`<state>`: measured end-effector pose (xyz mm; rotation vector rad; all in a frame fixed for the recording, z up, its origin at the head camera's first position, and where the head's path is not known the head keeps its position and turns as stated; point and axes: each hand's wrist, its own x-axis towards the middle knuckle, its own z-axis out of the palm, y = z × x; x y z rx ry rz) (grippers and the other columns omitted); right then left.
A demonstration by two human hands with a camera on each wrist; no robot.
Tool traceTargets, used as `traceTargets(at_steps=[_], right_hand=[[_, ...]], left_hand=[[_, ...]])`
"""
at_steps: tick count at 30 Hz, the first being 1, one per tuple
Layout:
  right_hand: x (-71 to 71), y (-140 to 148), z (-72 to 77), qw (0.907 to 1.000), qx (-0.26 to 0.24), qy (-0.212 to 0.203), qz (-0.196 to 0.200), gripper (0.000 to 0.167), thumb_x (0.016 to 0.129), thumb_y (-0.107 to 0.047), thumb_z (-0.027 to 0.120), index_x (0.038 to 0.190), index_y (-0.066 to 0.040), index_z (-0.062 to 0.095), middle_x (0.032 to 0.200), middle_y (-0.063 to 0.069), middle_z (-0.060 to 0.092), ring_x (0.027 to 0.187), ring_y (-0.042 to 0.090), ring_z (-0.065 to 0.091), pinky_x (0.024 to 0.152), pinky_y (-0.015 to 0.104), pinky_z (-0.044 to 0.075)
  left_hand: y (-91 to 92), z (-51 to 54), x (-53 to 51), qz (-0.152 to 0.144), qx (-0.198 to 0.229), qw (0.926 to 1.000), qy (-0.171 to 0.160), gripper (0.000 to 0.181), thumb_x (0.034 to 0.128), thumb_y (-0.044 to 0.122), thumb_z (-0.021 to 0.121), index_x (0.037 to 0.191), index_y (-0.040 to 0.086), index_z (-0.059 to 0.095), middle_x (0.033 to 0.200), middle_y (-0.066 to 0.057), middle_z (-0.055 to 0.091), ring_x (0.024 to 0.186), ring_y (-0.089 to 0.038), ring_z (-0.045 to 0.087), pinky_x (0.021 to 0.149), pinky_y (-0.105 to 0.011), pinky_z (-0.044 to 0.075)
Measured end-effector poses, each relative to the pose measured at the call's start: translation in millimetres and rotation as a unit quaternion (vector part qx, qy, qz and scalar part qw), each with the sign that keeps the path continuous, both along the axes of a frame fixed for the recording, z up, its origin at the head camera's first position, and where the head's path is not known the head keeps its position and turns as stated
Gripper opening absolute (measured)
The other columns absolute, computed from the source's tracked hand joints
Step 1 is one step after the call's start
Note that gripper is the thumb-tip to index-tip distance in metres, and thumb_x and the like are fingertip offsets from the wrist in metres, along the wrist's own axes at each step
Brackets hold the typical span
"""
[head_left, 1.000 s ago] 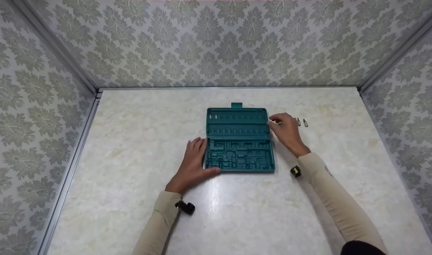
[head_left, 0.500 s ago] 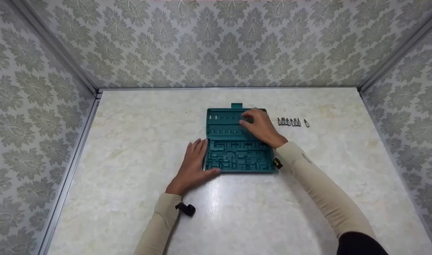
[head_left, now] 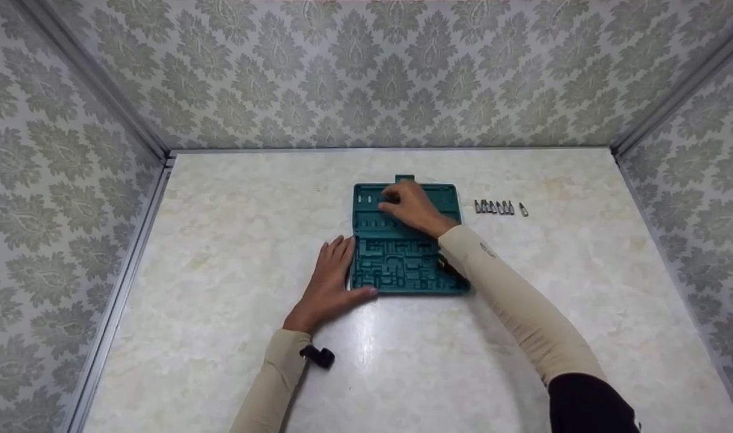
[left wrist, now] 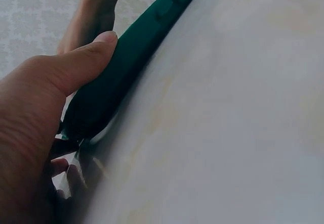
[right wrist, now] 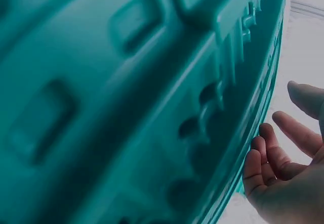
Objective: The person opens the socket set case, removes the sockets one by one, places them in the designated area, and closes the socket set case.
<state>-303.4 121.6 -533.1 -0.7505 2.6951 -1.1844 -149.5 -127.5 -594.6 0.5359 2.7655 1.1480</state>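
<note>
A green bit case [head_left: 402, 288] lies unfolded on the table, its moulded half toward the person and its slotted lid toward the wall. My left hand [head_left: 327, 282] steadies the front left corner; fingers rest along the side and the thumb [left wrist: 91, 62] presses the front wall. Over the lid hovers my right hand [head_left: 411, 207], bent, with thumb and index tips apart beside the upper slot row. In the right wrist view, that hand [right wrist: 283, 168] shows no bit, though a small one could be hidden. Two small pale screwdriver bits [head_left: 364, 199] sit in the row's left end.
Several metal screwdriver bits [head_left: 498, 208] lie in a loose row right of the lid, with a single bit [head_left: 523, 209] slightly apart. A pale marbled table [head_left: 210, 252] meets patterned walls [head_left: 390, 72] at the back and sides.
My right hand has moved left from beside the loose bits, across the lid to the slots near the two seated bits. The left hand stays at the case's corner.
</note>
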Motion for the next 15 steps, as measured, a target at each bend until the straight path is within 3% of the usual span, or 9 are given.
traceTargets(at_steps=[2,4,8,9,11,15], right_hand=[[-3.9,-5.4,-1.7,1.0000,-0.004,0.000,0.006,0.036,0.108,-0.016,0.072,0.137,0.006,0.073,0.133,0.022,0.072,0.122,0.036,0.068,0.107,0.055,0.055],[-16.3,-7.3,-17.6,0.9998,-0.014,0.003,0.013,0.036,0.109,-0.022,0.072,0.136,0.002,0.076,0.129,0.018,0.075,0.118,0.032,0.069,0.103,0.050,0.057],[-22.0,-16.5,-22.3,1.0000,-0.003,0.001,0.003,0.034,0.109,-0.020,0.072,0.134,0.002,0.077,0.125,0.018,0.075,0.115,0.032,0.067,0.103,0.050,0.056],[-22.8,-19.1,-22.9,1.0000,0.001,0.001,0.001,0.034,0.109,-0.020,0.072,0.134,0.002,0.077,0.125,0.018,0.075,0.115,0.032,0.067,0.103,0.049,0.056],[-15.4,-25.4,-9.8,0.9997,0.019,-0.008,-0.011,0.034,0.108,-0.014,0.071,0.135,0.006,0.074,0.127,0.022,0.073,0.117,0.036,0.065,0.106,0.054,0.053],[-16.1,-30.7,-11.8,0.9994,0.016,-0.019,-0.023,0.034,0.110,-0.013,0.070,0.138,0.006,0.074,0.130,0.023,0.075,0.121,0.036,0.069,0.109,0.052,0.056]], left_hand=[[-0.4,0.0,-0.3,-0.001,0.001,1.0000,0.007,0.126,0.0874,0.075,0.078,0.178,0.014,0.016,0.184,-0.012,0.018,0.171,-0.033,0.005,0.137,-0.056,0.006],[-0.7,0.1,-0.6,-0.002,0.000,0.9999,0.015,0.126,0.0874,0.075,0.078,0.178,0.012,0.017,0.183,-0.013,0.020,0.171,-0.033,0.007,0.137,-0.055,0.006],[-1.0,-0.3,-0.3,-0.002,-0.002,0.9999,0.015,0.125,0.0883,0.075,0.077,0.178,0.012,0.017,0.183,-0.013,0.021,0.171,-0.032,0.007,0.137,-0.055,0.007],[-1.3,-0.7,0.0,-0.001,-0.001,0.9999,0.012,0.125,0.0885,0.075,0.077,0.178,0.013,0.017,0.183,-0.012,0.020,0.171,-0.032,0.006,0.137,-0.055,0.008],[-0.7,-1.4,0.0,0.002,0.003,1.0000,0.004,0.124,0.0884,0.075,0.078,0.178,0.015,0.016,0.184,-0.010,0.020,0.171,-0.031,0.005,0.137,-0.056,0.008],[-0.2,-2.4,0.3,0.005,0.008,0.9999,-0.003,0.125,0.0879,0.075,0.078,0.178,0.017,0.016,0.184,-0.009,0.018,0.171,-0.031,0.002,0.137,-0.057,0.010]])
